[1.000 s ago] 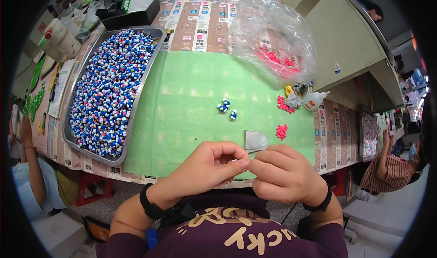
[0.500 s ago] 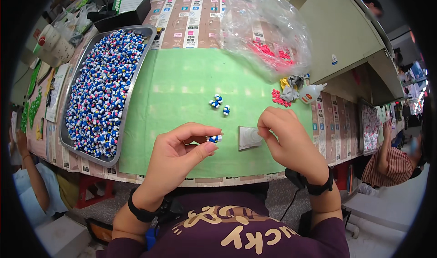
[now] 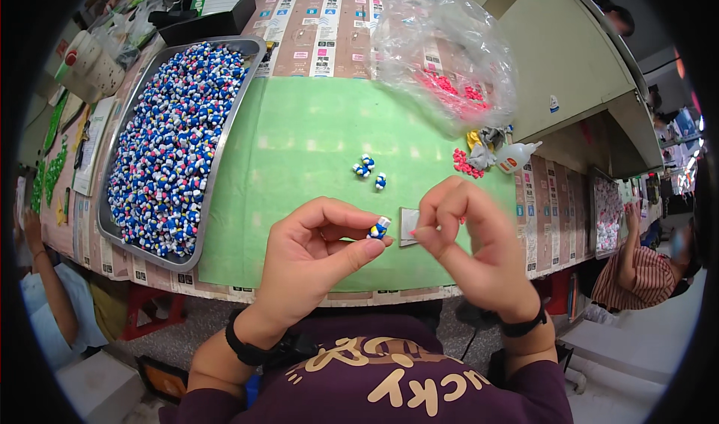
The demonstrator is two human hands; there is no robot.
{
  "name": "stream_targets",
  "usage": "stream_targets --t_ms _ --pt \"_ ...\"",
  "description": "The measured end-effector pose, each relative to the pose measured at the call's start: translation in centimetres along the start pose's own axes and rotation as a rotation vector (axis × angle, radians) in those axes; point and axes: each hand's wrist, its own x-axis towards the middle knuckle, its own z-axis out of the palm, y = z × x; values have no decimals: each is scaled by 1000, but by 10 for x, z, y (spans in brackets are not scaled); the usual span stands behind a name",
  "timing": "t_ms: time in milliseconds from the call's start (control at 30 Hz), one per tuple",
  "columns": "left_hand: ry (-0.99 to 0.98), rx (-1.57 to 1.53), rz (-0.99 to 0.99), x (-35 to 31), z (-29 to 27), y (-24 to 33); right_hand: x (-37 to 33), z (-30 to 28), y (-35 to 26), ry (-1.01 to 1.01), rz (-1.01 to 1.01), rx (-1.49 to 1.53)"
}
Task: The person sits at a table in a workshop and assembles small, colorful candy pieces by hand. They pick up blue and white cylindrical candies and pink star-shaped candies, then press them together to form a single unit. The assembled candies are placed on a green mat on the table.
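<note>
My left hand (image 3: 311, 248) pinches a small blue-and-white figurine (image 3: 379, 228) between thumb and fingers. Just to its right, my right hand (image 3: 479, 248) is closed in a pinch, with a tiny pink piece (image 3: 414, 232) showing at the fingertips; the hand is slightly blurred. A gap separates the two hands. Partly hidden behind my right fingers, a small pale square pad (image 3: 407, 220) lies on the green mat (image 3: 299, 139). Beyond my hands, a few more blue-and-white figurines (image 3: 364, 166) rest on the mat, one (image 3: 380, 181) a little apart.
At the left, a metal tray (image 3: 202, 233) is heaped with similar figurines. Far right on the mat are loose pink pieces (image 3: 467, 163), a white squeeze bottle (image 3: 517, 156) and a clear plastic bag (image 3: 449, 50) holding pink pieces. A cabinet (image 3: 562, 50) stands at the right; other people sit on both sides.
My left hand has moved right and tilted the figurine more upright. My right hand has drawn back from the pad toward the left hand, a pink piece now visible in its fingertips.
</note>
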Motion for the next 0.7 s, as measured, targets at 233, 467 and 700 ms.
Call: stream_targets --t_ms 233,467,700 --pt "-55 33 112 -3 -1 1 1 23 -3 38 -140 -137" --pt "7 434 382 -6 5 3 -3 25 3 40 -139 -181" --pt "64 600 524 -12 -26 16 -9 5 12 177 -7 -101"
